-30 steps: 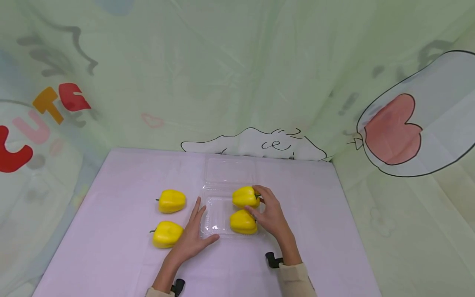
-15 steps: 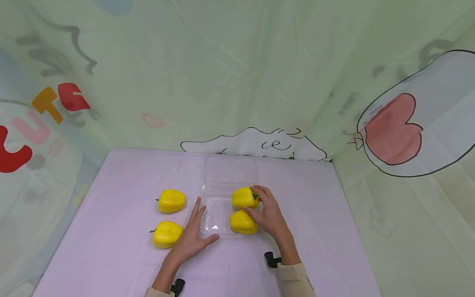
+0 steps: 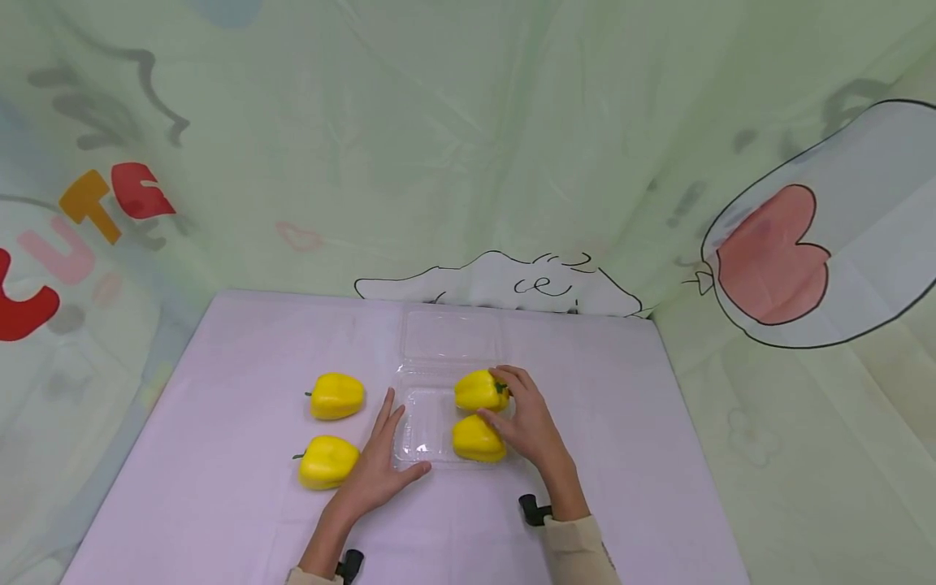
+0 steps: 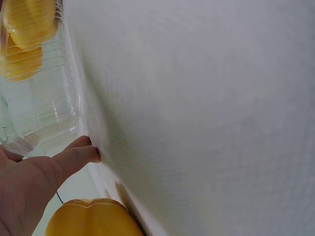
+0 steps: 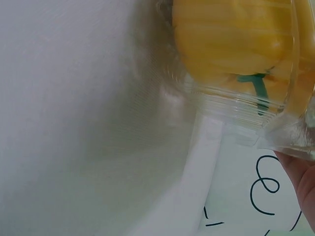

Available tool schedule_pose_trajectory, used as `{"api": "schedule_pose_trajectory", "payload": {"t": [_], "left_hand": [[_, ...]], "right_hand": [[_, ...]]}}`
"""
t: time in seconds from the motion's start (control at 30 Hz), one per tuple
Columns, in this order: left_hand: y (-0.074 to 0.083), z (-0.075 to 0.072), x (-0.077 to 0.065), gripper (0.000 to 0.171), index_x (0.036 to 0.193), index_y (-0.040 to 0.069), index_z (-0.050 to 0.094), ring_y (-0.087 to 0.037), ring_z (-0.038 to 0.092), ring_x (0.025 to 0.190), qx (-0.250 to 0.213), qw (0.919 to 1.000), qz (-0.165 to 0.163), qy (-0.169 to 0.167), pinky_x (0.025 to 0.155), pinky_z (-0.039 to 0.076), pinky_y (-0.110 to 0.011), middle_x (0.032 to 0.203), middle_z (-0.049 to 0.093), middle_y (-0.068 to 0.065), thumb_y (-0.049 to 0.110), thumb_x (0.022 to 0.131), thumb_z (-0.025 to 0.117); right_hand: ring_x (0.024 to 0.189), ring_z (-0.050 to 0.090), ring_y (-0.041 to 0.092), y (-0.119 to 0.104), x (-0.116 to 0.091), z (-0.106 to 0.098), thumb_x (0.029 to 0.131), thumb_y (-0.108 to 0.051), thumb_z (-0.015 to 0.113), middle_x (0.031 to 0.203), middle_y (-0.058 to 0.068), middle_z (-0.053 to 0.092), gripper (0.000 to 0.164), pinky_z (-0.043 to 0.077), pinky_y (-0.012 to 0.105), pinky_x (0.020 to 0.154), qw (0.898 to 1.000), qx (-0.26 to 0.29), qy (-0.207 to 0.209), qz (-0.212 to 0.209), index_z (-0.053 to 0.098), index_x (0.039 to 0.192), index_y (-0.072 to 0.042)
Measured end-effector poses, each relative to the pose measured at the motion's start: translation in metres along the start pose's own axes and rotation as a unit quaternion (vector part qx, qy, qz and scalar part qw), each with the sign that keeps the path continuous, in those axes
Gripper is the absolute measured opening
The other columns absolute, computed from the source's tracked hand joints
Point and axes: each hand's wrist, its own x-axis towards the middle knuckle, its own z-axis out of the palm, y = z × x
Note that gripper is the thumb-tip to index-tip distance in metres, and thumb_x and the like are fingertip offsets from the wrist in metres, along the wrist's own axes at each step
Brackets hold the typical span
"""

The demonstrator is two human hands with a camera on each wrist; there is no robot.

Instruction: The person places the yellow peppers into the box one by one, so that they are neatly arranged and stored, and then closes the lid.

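A clear plastic clamshell container (image 3: 427, 422) lies with its lid (image 3: 452, 335) folded back on the table. Two yellow bell peppers sit at the right side of its base. My right hand (image 3: 532, 422) holds the upper bell pepper (image 3: 478, 391) at its stem end, with the thumb by the lower bell pepper (image 3: 478, 439). Along the container's left edge, my left hand (image 3: 376, 475) stands with fingers straight and thumb spread. In the right wrist view, a pepper (image 5: 226, 44) with a green stem shows through the clear wall; the right hand is mostly cut off.
Two more yellow bell peppers lie to the left, a far one (image 3: 337, 396) and a near one (image 3: 327, 463) beside my left hand. A pale lilac cloth covers the table (image 3: 600, 382). Printed green curtains (image 3: 439, 146) enclose its back and sides.
My right hand and the upper pepper have shifted slightly left and nearer to me. The left hand stays in place by the container.
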Motion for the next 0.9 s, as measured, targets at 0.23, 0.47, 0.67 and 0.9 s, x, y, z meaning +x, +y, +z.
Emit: {"api": "schedule_pose_trajectory", "payload": {"t": [0.23,0.47,0.67,0.9], "left_hand": [[-0.001,0.0003,-0.0001,0.106,0.169,0.012,0.026,-0.032,0.009,0.169,-0.001,1.0,-0.001,0.001,0.129,0.029,-0.066,0.181,-0.008,0.011,0.037,0.085,0.087],[-0.0014,0.0004,0.0002,0.107,0.169,0.011,0.026,-0.032,0.01,0.169,0.0,1.0,-0.001,0.001,0.129,0.03,-0.066,0.181,-0.008,0.011,0.037,0.085,0.087],[-0.0007,0.0003,-0.0001,0.107,0.169,0.012,0.026,-0.032,0.01,0.169,0.004,1.0,-0.001,0.001,0.129,0.031,-0.066,0.181,-0.008,0.011,0.038,0.085,0.087],[0.0002,0.0004,0.0,0.107,0.169,0.013,0.026,-0.032,0.01,0.169,0.008,1.0,-0.004,0.0,0.129,0.03,-0.066,0.181,-0.008,0.012,0.038,0.085,0.087]], "right_hand": [[0.136,0.059,0.032,0.0016,0.0009,-0.0001,0.087,-0.024,0.089,0.153,0.01,0.056,0.069,0.055,0.052,0.115,1.0,0.002,-0.001,-0.002,0.058,0.147,-0.012],[0.135,0.06,0.03,0.0031,0.0023,-0.0013,0.087,-0.026,0.089,0.153,0.009,0.057,0.069,0.059,0.048,0.109,1.0,0.007,-0.008,-0.001,0.058,0.147,-0.013],[0.134,0.061,0.03,0.0045,0.0041,-0.0018,0.088,-0.026,0.088,0.151,0.009,0.058,0.068,0.06,0.048,0.108,1.0,0.019,-0.011,-0.007,0.058,0.147,-0.012],[0.129,0.063,0.03,0.0083,0.0045,-0.0009,0.088,-0.027,0.088,0.148,0.01,0.06,0.068,0.06,0.049,0.108,1.0,0.026,-0.009,-0.012,0.057,0.147,-0.011]]}}
